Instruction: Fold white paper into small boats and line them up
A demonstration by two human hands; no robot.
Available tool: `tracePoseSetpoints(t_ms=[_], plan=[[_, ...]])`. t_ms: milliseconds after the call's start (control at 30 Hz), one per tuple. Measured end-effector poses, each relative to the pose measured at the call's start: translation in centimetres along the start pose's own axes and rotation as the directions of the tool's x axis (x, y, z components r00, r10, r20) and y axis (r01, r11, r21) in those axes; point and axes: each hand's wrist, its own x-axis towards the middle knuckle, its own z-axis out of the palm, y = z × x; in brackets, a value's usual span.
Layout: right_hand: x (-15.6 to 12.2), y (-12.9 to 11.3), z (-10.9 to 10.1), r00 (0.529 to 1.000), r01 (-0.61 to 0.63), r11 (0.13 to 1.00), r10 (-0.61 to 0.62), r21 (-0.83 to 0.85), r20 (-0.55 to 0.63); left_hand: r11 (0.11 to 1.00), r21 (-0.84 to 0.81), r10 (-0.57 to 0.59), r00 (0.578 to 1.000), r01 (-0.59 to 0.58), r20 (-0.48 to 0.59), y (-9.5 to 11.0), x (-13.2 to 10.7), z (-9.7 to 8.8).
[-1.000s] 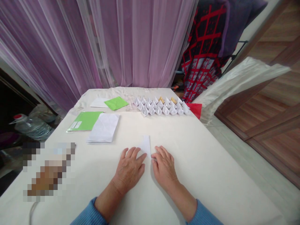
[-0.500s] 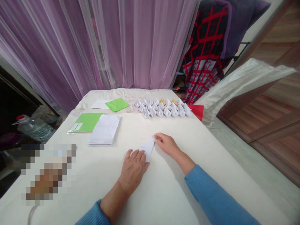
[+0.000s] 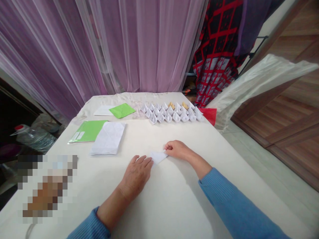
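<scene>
A small folded piece of white paper [image 3: 158, 157] lies on the white table between my hands. My left hand [image 3: 137, 172] rests flat with its fingers stretched out, the fingertips at the paper's left edge. Pinched between the thumb and fingers of my right hand [image 3: 176, 150] is the paper's right corner. Beyond, toward the far right of the table, stand several rows of small folded white paper pieces [image 3: 171, 114], with a couple of yellow ones [image 3: 184, 105] among them.
Left of my hands lies a stack of white paper sheets [image 3: 108, 138], partly over a green pack [image 3: 87, 130]. Farther back are a green sheet [image 3: 122, 110] and a white sheet [image 3: 101, 110]. A red sheet [image 3: 210, 115] sits at the right edge. A blurred-out object [image 3: 50, 186] lies front left.
The folded paper has turned and now lies more crosswise. My left hand has slid left, leaving only its fingertips at the paper. My right hand still pinches a corner.
</scene>
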Motion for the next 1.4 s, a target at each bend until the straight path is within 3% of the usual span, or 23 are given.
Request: tracePoseSetpoints(t_ms=[200,367,500,767,933,1167,1400], plan=[[-2.2,1.0,1.4,0.992,0.033,0.999,-0.028,0.039,-0.125,0.994,-0.035,-0.101,0.992,0.104,0.079,2.1,1.7,-0.2],[-3.0,1.5,2.5,0.958,0.138,0.989,-0.119,0.054,-0.26,0.993,-0.043,-0.11,0.989,0.114,0.094,2.0,2.9,-0.1],[-3.2,2.2,3.1,0.93,0.237,0.971,-0.215,0.038,-0.298,0.991,-0.043,-0.123,0.988,0.127,0.097,1.9,3.1,-0.1],[-3.7,3.0,3.0,0.862,0.396,0.901,-0.431,-0.176,-0.266,0.992,-0.033,-0.121,0.99,0.124,0.072,2.1,2.8,0.0],[-4.5,2.8,3.0,0.817,0.441,0.86,-0.503,-0.255,-0.283,0.992,-0.01,-0.129,0.989,0.129,0.068,2.1,3.3,0.0],[-5.1,2.0,3.1,0.829,0.406,0.848,-0.499,-0.341,-0.252,0.987,0.002,-0.159,0.983,0.159,0.089,2.3,4.2,-0.1],[-5.5,1.8,2.8,0.844,0.376,0.828,-0.492,-0.417,-0.216,0.988,0.005,-0.157,0.984,0.157,0.084,2.3,3.4,-0.2]])
